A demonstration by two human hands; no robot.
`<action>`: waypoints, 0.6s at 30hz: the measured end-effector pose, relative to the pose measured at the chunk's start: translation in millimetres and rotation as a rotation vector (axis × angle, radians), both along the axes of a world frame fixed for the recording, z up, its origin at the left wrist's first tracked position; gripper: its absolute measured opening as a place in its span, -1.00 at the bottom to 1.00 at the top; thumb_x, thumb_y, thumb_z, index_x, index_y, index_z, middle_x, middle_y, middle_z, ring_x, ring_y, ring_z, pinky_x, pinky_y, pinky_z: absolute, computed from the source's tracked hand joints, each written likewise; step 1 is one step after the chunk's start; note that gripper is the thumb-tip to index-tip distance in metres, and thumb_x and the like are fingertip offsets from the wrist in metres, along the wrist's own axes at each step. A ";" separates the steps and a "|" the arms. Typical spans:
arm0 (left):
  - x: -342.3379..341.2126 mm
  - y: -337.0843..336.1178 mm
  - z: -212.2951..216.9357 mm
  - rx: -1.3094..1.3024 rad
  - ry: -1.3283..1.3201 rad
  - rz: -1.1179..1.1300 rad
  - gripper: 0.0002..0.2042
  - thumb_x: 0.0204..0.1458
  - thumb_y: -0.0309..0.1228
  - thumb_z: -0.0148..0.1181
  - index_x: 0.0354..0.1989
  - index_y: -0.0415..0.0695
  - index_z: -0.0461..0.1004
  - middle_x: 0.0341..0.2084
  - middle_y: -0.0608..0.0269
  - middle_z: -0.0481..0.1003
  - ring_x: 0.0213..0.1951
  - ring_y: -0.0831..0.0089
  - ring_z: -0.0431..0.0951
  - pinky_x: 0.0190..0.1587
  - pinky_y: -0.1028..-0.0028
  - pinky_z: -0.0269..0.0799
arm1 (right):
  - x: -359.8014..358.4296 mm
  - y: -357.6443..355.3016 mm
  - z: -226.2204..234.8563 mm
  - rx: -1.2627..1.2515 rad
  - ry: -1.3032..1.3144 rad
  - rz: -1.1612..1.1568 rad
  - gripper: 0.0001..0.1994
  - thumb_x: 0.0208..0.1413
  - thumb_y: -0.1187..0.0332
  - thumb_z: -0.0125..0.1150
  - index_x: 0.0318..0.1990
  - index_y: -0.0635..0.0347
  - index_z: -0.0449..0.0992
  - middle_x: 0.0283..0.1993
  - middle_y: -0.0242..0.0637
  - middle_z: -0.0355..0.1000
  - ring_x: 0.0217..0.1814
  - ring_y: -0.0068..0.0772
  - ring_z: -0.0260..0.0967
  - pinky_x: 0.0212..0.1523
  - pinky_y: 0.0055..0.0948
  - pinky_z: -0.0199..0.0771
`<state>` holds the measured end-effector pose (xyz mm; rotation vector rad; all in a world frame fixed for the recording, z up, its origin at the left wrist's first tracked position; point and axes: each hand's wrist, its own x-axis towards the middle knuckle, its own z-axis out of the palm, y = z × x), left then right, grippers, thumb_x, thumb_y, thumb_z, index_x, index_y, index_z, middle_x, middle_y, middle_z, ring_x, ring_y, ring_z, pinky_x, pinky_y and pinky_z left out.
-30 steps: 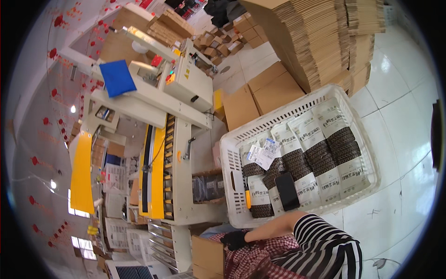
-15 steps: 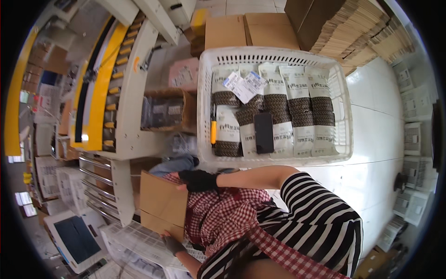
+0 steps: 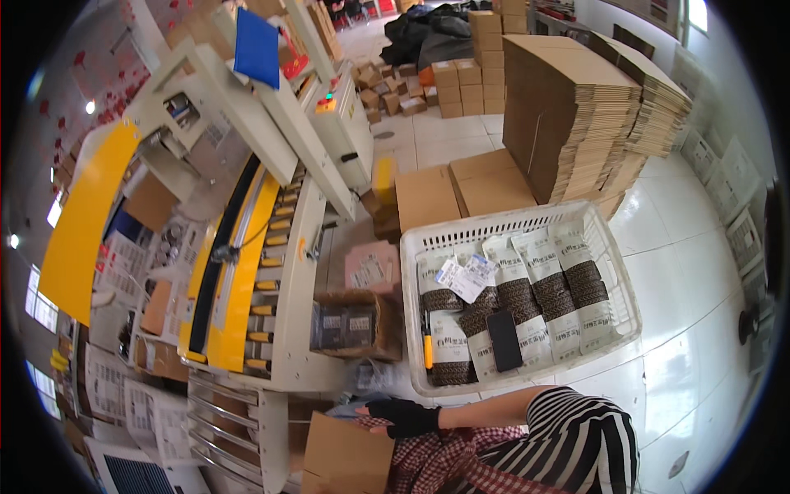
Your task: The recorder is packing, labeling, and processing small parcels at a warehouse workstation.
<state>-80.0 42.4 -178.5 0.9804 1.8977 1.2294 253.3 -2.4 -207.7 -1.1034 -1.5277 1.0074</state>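
My right hand (image 3: 405,418), in a black fingerless glove, reaches in from the striped sleeve at the lower right. Its fingers and thumb are at the upper corner of a brown cardboard box (image 3: 346,457), closed over that edge. The lower part of the box is cut off by the picture's rim. My left hand is out of the picture. Above my forearm stands a white plastic basket (image 3: 415,247) with several pale packets (image 3: 594,309) banded in dark pattern. On the packets lie a black phone (image 3: 504,340), a yellow-handled tool (image 3: 427,350) and white paper labels (image 3: 465,278).
To the left is a machine with a roller conveyor (image 3: 265,286) and metal bars (image 3: 222,440). An open carton (image 3: 381,329) of dark packages sits between it and the basket. Beyond are stacked flattened cartons (image 3: 568,107) and small boxes (image 3: 461,82).
The view has tilted up, so the basket and machine sit lower and farther right. My left hand, at the box's lower edge before, has left the picture. My right hand stays at the box.
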 end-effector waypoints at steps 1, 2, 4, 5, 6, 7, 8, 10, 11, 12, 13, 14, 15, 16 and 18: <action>-67.5 -12.0 -38.2 0.037 0.071 -0.032 -0.87 0.09 -0.36 0.13 -0.31 -0.14 0.51 -0.31 0.18 0.50 -0.33 0.53 0.46 -0.34 0.47 0.37 | 12.5 -7.1 20.0 0.032 0.003 -0.024 -0.40 0.17 0.11 0.06 0.30 0.11 0.10 0.25 -0.06 0.18 0.29 -0.17 0.12 0.23 -0.31 0.11; -50.1 1.7 -8.5 0.047 0.064 -0.041 -0.87 0.09 -0.36 0.13 -0.31 -0.14 0.51 -0.31 0.18 0.50 -0.33 0.53 0.46 -0.34 0.47 0.37 | 24.3 -9.1 29.9 0.096 -0.183 -0.200 -0.43 0.10 0.16 0.13 0.26 0.11 0.18 0.21 -0.09 0.22 0.26 -0.16 0.15 0.20 -0.26 0.16; -5.3 22.5 66.0 0.065 0.361 -0.157 -0.69 0.09 -0.38 0.09 -0.03 -0.23 0.28 -0.10 0.00 0.38 -0.14 0.32 0.40 -0.11 0.40 0.31 | 51.1 -13.5 39.5 0.219 -0.433 -0.441 -0.44 0.02 0.20 0.21 0.20 0.08 0.26 0.18 -0.04 0.23 0.22 0.00 0.16 0.15 -0.14 0.21; 15.5 26.4 100.7 0.069 0.512 -0.211 -0.56 0.09 -0.39 0.06 0.11 -0.27 0.17 0.00 -0.09 0.33 -0.04 0.21 0.37 0.00 0.37 0.27 | 62.4 -16.7 36.1 0.216 -0.427 -0.447 -0.44 0.02 0.20 0.21 0.20 0.08 0.26 0.18 -0.04 0.23 0.22 0.00 0.16 0.15 -0.14 0.21; 37.7 26.6 138.2 0.077 0.663 -0.254 -0.44 0.08 -0.41 0.04 0.26 -0.31 0.06 0.11 -0.18 0.27 0.06 0.10 0.33 0.11 0.34 0.24 | 72.4 -20.2 34.0 0.198 -0.478 -0.467 -0.43 0.02 0.18 0.21 0.20 0.09 0.25 0.19 -0.01 0.21 0.22 0.03 0.15 0.16 -0.13 0.20; 54.3 31.4 165.7 0.281 0.700 -0.304 -0.50 0.09 -0.38 0.02 0.21 -0.28 0.15 0.03 -0.11 0.33 -0.01 0.11 0.36 0.02 0.26 0.27 | 80.1 -25.9 31.1 0.180 -0.529 -0.482 -0.42 0.01 0.16 0.21 0.20 0.10 0.25 0.20 0.03 0.20 0.22 0.06 0.14 0.17 -0.11 0.19; 69.6 36.0 192.2 0.482 0.736 -0.350 -0.55 0.10 -0.36 -0.01 0.16 -0.25 0.23 -0.05 -0.04 0.39 -0.09 0.11 0.38 -0.06 0.18 0.31 | 86.1 -35.3 27.9 0.151 -0.508 -0.451 -0.41 0.02 0.12 0.19 0.20 0.10 0.25 0.21 0.08 0.17 0.25 0.09 0.11 0.18 -0.10 0.18; 108.5 48.6 250.7 0.552 0.578 -0.378 -0.73 0.16 -0.22 0.02 -0.32 -0.22 0.42 -0.44 0.30 0.40 -0.31 0.48 0.37 -0.17 0.50 0.27 | 96.5 -48.8 26.7 0.222 -0.510 -0.411 -0.44 0.02 0.13 0.19 0.17 0.11 0.28 0.21 0.07 0.17 0.26 0.09 0.10 0.19 -0.11 0.17; 138.0 44.8 274.3 0.662 0.462 -0.397 -0.72 0.19 -0.23 -0.05 -0.34 -0.23 0.41 -0.43 0.30 0.38 -0.32 0.52 0.34 -0.21 0.53 0.23 | 102.4 -54.2 26.8 0.281 -0.518 -0.378 -0.47 0.01 0.13 0.19 0.14 0.12 0.32 0.21 0.05 0.18 0.27 0.08 0.09 0.19 -0.11 0.17; 175.9 19.5 313.3 0.638 0.516 -0.516 -0.70 0.21 -0.30 -0.11 -0.52 -0.24 0.29 -0.36 0.23 0.44 -0.27 0.50 0.33 -0.13 0.55 0.19 | 108.8 -53.1 19.1 0.282 -0.517 -0.360 -0.47 0.01 0.13 0.19 0.14 0.12 0.32 0.21 0.05 0.18 0.27 0.08 0.09 0.19 -0.11 0.17; 202.8 2.6 336.2 0.669 0.493 -0.602 -0.69 0.18 -0.29 -0.08 -0.55 -0.23 0.28 -0.38 0.21 0.43 -0.30 0.49 0.34 -0.15 0.55 0.18 | 115.9 -48.2 8.6 0.362 -0.570 -0.279 -0.50 0.02 0.14 0.18 0.12 0.12 0.34 0.21 0.02 0.19 0.27 0.05 0.10 0.21 -0.12 0.17; 233.4 -9.7 351.4 0.846 0.492 -0.804 -0.69 0.14 -0.27 -0.02 -0.56 -0.25 0.35 -0.43 0.18 0.43 -0.35 0.47 0.37 -0.23 0.53 0.24 | 122.2 -45.6 -0.1 0.435 -0.621 -0.204 -0.53 0.03 0.15 0.18 0.10 0.12 0.37 0.21 -0.02 0.21 0.27 0.01 0.11 0.22 -0.14 0.17; 264.0 -25.0 364.6 0.842 0.534 -0.931 -0.67 0.16 -0.20 -0.04 -0.48 -0.24 0.38 -0.46 0.23 0.40 -0.37 0.49 0.35 -0.26 0.54 0.22 | 128.1 -43.3 -3.2 0.427 -0.512 -0.185 -0.64 0.03 0.21 0.19 -0.03 0.13 0.45 0.17 -0.06 0.24 0.27 -0.04 0.12 0.22 -0.17 0.19; 294.9 -41.0 375.9 0.836 0.572 -1.062 -0.63 0.18 -0.14 -0.07 -0.41 -0.24 0.42 -0.49 0.27 0.37 -0.38 0.52 0.33 -0.30 0.56 0.19 | 132.6 -42.3 -5.0 0.398 -0.449 -0.175 -0.68 0.02 0.26 0.19 -0.06 0.14 0.45 0.15 -0.07 0.26 0.27 -0.06 0.13 0.21 -0.18 0.20; 344.3 -71.2 393.4 0.858 0.603 -1.196 -0.56 0.15 -0.05 -0.05 -0.44 -0.25 0.46 -0.54 0.23 0.38 -0.43 0.48 0.36 -0.34 0.53 0.21 | 135.9 -41.2 -7.4 0.374 -0.380 -0.141 -0.72 0.02 0.31 0.19 -0.09 0.14 0.46 0.13 -0.09 0.27 0.27 -0.08 0.13 0.21 -0.20 0.20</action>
